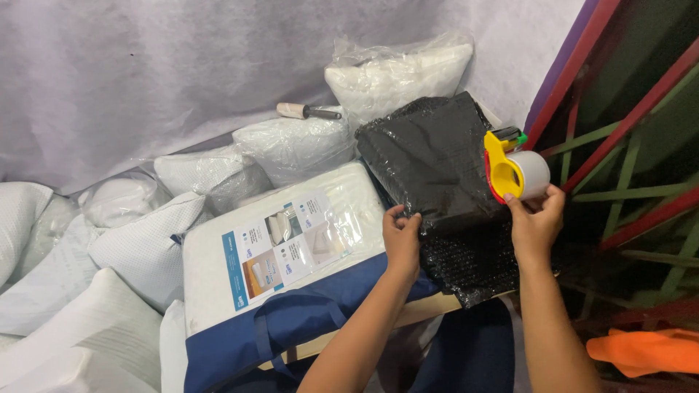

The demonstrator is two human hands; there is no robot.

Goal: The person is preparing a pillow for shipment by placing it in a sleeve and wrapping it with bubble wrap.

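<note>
The black wrapped parcel (437, 156) lies on the blue-and-white pillow bag (284, 255), your left hand (402, 236) pinching its folded edge flat, your right hand (535, 218) gripping the yellow tape dispenser (513, 173) at its corner; sealing appears underway, demanding steady pressure.

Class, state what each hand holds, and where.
Right hand: tape dispenser, gripped at its lower end. Left hand: edge of the black bubble-wrapped parcel.
</note>
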